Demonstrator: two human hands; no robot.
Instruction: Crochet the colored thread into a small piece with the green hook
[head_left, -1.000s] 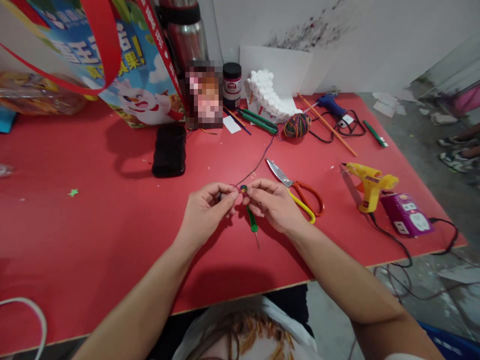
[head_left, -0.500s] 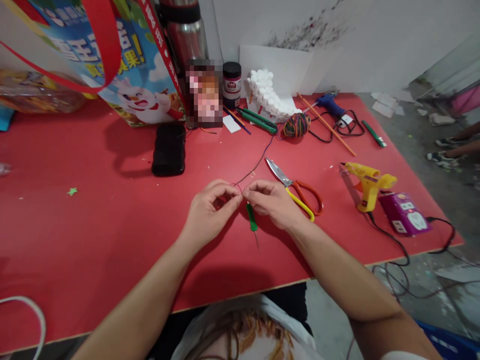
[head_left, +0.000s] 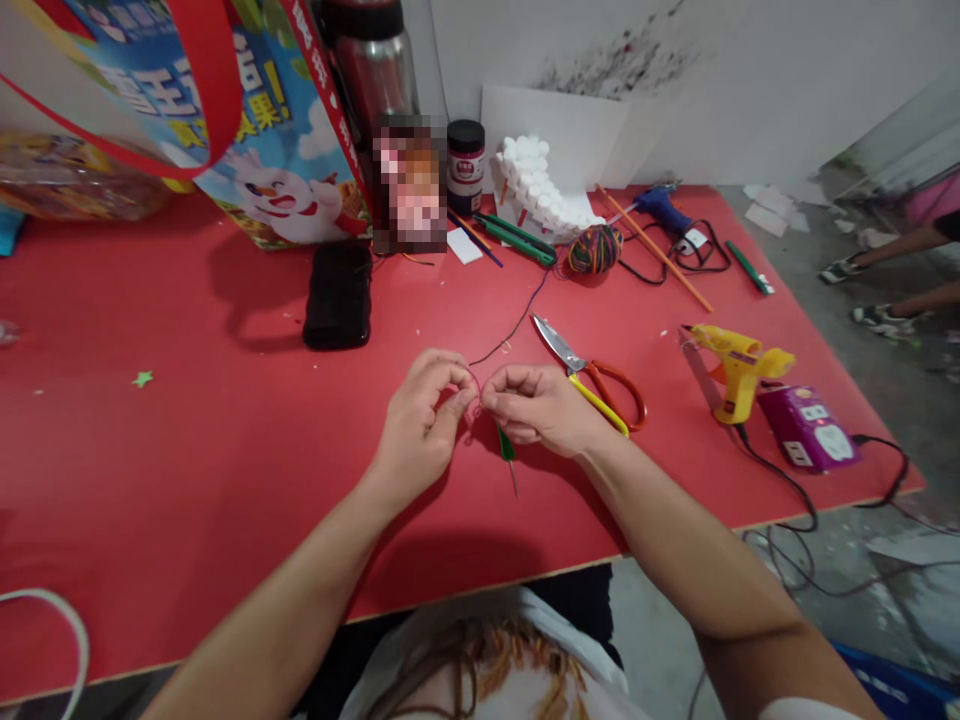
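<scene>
Between my hands is a thin pinkish-red piece of yarn (head_left: 470, 437), part of it curling below the fingertips. My left hand (head_left: 420, 430) pinches it with thumb and index finger. My right hand (head_left: 544, 405) is pinched close beside, fingertips nearly touching the left; the yarn runs to them. A dark strand (head_left: 517, 328) leads from the multicoloured yarn ball (head_left: 595, 249) down to just above my hands. Partly under my right hand lies a green-handled tool (head_left: 507, 448) with a thin metal shaft. Scissors (head_left: 592, 375) with red and yellow handles lie right of it.
A yellow glue gun (head_left: 739, 365) and purple power box (head_left: 810, 430) with cords occupy the right. Behind are a green utility knife (head_left: 517, 240), a jar (head_left: 465, 170), a white bead-like model (head_left: 536, 180) and a black case (head_left: 337, 297). A person's feet (head_left: 877, 318) show beyond the table.
My fingertips have shifted slightly, with the left fingers a little more open in shape. More pinkish-red yarn now shows curling below them. The person's feet at the right have moved.
</scene>
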